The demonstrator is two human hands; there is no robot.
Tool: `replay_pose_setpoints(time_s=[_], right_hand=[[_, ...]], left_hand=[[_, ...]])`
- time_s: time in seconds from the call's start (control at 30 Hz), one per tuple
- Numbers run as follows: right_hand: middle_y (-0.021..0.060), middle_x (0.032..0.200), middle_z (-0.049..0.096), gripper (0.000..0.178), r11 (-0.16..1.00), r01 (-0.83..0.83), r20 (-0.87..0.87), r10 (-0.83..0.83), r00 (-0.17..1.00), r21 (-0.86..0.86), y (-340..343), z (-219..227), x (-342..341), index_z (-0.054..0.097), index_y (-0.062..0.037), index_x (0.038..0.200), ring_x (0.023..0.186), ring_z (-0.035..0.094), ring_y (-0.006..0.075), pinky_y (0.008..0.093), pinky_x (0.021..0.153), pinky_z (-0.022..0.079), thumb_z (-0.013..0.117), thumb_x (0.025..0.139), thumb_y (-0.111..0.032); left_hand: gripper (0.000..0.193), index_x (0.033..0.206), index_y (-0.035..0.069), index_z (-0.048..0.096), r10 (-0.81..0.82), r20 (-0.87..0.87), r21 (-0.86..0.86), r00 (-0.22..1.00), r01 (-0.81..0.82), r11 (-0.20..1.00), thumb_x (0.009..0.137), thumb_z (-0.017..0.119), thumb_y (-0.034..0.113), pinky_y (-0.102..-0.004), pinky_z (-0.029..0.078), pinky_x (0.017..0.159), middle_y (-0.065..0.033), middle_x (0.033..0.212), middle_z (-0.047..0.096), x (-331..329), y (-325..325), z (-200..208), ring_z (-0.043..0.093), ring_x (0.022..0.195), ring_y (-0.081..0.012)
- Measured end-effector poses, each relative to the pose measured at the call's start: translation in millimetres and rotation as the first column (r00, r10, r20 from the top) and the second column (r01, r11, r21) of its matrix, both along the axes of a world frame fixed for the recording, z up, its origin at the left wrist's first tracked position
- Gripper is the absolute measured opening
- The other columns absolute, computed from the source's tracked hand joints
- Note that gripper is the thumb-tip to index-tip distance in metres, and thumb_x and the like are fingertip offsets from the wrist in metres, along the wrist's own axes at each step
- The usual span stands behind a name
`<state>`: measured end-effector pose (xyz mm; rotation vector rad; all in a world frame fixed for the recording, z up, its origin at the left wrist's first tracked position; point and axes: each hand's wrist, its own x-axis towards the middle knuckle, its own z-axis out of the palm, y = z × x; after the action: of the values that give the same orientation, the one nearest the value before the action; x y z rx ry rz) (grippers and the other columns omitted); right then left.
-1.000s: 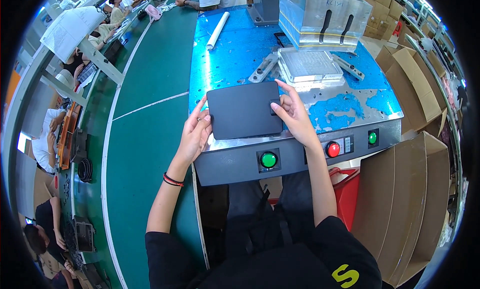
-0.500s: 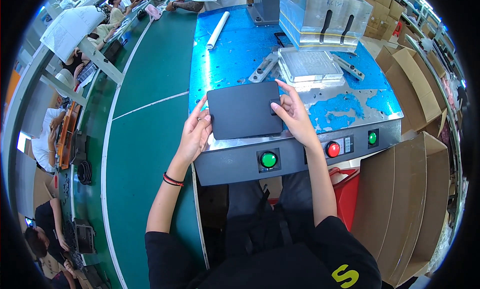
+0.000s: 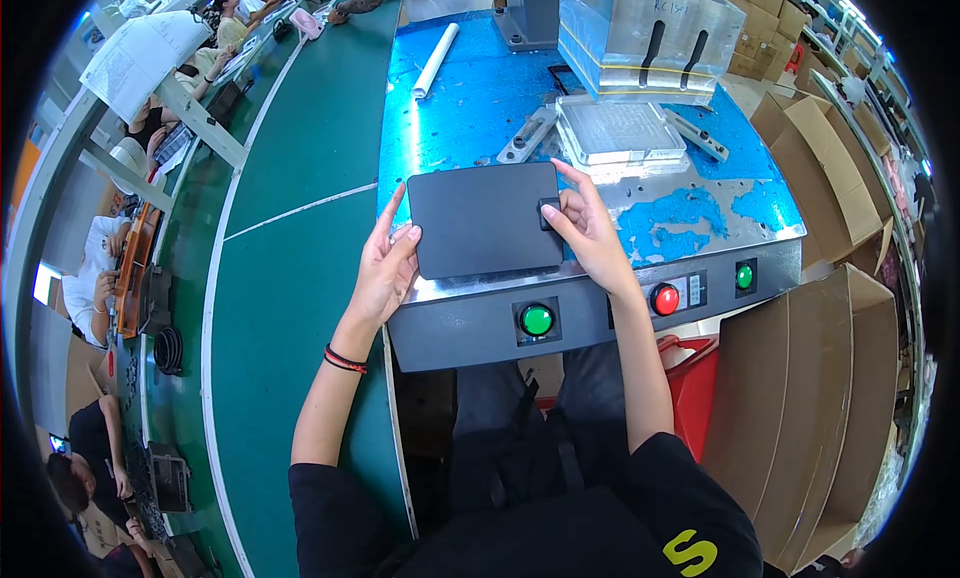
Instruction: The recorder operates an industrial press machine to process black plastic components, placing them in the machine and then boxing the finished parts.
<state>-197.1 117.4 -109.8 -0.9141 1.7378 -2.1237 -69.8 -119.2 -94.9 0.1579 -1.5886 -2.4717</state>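
Observation:
Between my hands is a flat, dark grey rectangular panel [image 3: 485, 223] with rounded corners, held above the front edge of a blue-topped machine table [image 3: 470, 128]. The fingers and thumb of my left hand [image 3: 385, 268] grip its left edge. At the opposite edge, my right hand [image 3: 592, 240] is closed on the panel, its thumb by a small black tab [image 3: 548, 214]. Behind the panel a pale rectangular fixture block [image 3: 622, 130] sits on the machine, with metal clamp bars [image 3: 528, 135] beside it. A large metal press head [image 3: 650, 38] hangs over that block.
Green [image 3: 537, 320] and red [image 3: 665, 298] push buttons line the machine's front. A white tube [image 3: 437, 61] lies on the blue top. To the left runs a green bench [image 3: 290, 278], with people working beyond it. Open cardboard boxes [image 3: 810, 408] and a red bin [image 3: 690, 378] stand right.
The panel has shifted slightly left. My left fingers have straightened along its edge, and the thumb now lies closer against it. My right hand keeps nearly the same grip.

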Motion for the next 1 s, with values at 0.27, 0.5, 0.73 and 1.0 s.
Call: replay_pose_setpoints(time_s=[0.27,0.5,0.73,1.0], right_hand=[[0.0038,0.093,0.051,0.064,1.0,-0.014,0.037,0.015,0.999,-0.013,3.3,4.7,1.3,0.026,-0.0059,0.144,0.077,0.053,0.0059,0.0193,0.071,0.044,0.061,0.09,-0.003],[0.0167,0.137,0.031,0.092,0.997,-0.069,-0.056,0.071,0.996,0.046,4.1,9.3,3.0,0.017,-0.0141,0.15,0.107,0.051,0.0227,0.0307,0.08,0.05,0.075,0.079,-0.016],[0.0142,0.15,0.019,0.103,0.964,-0.148,-0.174,0.188,0.967,0.219,7.8,11.9,2.2,0.012,-0.0178,0.151,0.129,0.037,0.0296,0.04,0.097,0.042,0.079,0.073,-0.014],[0.0119,0.145,0.034,0.076,0.963,-0.175,-0.162,0.21,0.964,0.205,7.8,12.9,1.5,0.027,-0.0121,0.147,0.128,0.04,0.0271,0.04,0.1,0.041,0.068,0.083,-0.018]], left_hand=[[0.066,0.149,0.006,0.015,-0.02,-0.006,0.07,1.0,0.02,0.997,0.095,0.053,0.008,-0.0209,0.052,0.084,-0.0095,0.113,0.063,-1.3,-1.0,2.0,0.063,0.1,-0.0101],[0.056,0.148,0.007,0.019,0.016,-0.007,0.137,1.0,-0.015,0.99,0.099,0.046,0.015,-0.0251,0.056,0.083,-0.0131,0.124,0.058,0.9,-7.9,-1.1,0.063,0.104,-0.0149],[0.055,0.148,0.007,0.019,-0.016,-0.023,0.117,1.0,0.019,0.993,0.099,0.044,0.017,-0.0261,0.056,0.083,-0.0132,0.124,0.057,2.9,-9.7,-1.8,0.063,0.105,-0.0155],[0.052,0.147,0.006,0.023,0.04,0.018,0.04,0.999,-0.041,0.998,0.099,0.039,0.018,-0.0282,0.055,0.087,-0.0123,0.135,0.048,0.8,-5.3,0.7,0.057,0.114,-0.0165]])
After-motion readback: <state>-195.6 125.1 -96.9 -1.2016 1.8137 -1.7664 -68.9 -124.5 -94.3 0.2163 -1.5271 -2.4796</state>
